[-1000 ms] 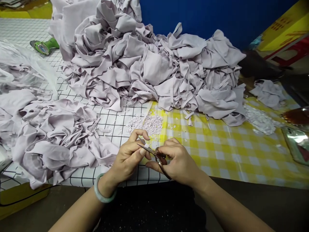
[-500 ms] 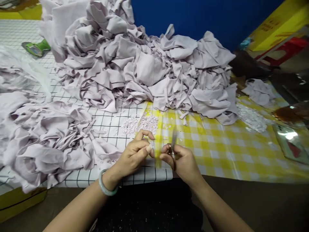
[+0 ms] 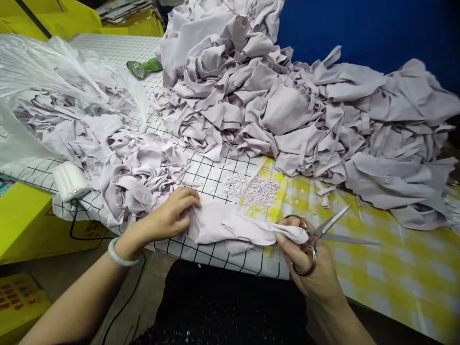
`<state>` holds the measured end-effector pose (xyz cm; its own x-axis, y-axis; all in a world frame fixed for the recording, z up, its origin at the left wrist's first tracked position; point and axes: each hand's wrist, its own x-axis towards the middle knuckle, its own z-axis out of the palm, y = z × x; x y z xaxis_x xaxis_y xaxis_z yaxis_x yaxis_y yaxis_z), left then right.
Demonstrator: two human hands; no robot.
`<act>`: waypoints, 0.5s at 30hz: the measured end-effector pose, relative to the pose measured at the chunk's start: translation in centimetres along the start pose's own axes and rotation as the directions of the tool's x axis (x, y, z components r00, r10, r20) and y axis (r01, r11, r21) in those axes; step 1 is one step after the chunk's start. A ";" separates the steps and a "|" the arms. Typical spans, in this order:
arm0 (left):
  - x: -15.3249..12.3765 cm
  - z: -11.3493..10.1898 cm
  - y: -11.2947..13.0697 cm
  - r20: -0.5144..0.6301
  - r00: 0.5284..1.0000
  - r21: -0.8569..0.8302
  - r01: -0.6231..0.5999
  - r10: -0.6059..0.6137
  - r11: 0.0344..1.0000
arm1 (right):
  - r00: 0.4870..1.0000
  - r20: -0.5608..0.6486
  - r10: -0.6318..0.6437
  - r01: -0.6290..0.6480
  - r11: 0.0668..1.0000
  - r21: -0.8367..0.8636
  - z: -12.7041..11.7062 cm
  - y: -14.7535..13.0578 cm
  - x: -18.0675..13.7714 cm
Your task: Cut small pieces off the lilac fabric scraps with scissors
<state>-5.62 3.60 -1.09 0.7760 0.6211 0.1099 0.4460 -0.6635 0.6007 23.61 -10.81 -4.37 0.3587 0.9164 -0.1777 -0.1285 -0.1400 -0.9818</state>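
A pale lilac fabric piece (image 3: 230, 223) is stretched between my hands above the table's front edge. My left hand (image 3: 172, 213) has its fingers curled at the left end of the cloth, closed on it. In my right hand (image 3: 309, 258) the other end is pinched between thumb and finger. That same hand carries a pair of scissors (image 3: 332, 230) by the handle loops, blades spread and pointing right, with no cloth between them. Behind the fabric piece lies a scatter of tiny fabric snippets (image 3: 260, 191).
A large heap of lilac fabric pieces (image 3: 283, 105) fills the back; a smaller pile (image 3: 140, 167) lies left. Around them are a clear plastic bag (image 3: 68, 72), a green tape-dispenser-like object (image 3: 143, 68), a white corded device (image 3: 71, 181) and yellow checked sheeting (image 3: 377, 273).
The view has turned left. My hands have moved apart, and a fabric piece now spans them. The scissors swung from pointing away to pointing right.
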 end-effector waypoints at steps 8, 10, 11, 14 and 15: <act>0.9 -1.0 1.7 0.077 0.995 -0.107 -0.050 0.058 0.993 | 0.953 0.302 0.012 0.031 0.990 -0.136 1.2 -1.5 -0.7; 1.3 -1.8 2.8 0.149 0.985 -0.197 0.113 -0.084 0.974 | 0.950 0.309 -0.039 0.096 0.981 -0.170 2.7 -1.9 -1.1; 1.6 -2.2 3.3 0.214 0.963 -0.254 0.217 -0.164 0.943 | 0.950 0.302 -0.077 0.136 0.975 -0.177 3.8 -1.9 -1.2; 2.4 -3.3 4.4 0.429 0.863 -0.432 0.454 -0.265 0.779 | 0.928 0.360 -0.094 0.174 0.965 -0.195 7.4 -1.5 -1.3; 2.5 -3.6 4.6 0.474 0.842 -0.470 0.489 -0.258 0.735 | 0.922 0.383 -0.059 0.139 0.973 -0.183 8.5 -1.3 -1.1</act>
<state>-3.24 3.63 4.81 0.7499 0.4964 -0.4373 0.4978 0.0120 0.8672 15.55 -8.47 -2.34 -0.0159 0.9967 -0.0800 0.0943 -0.0781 -0.9925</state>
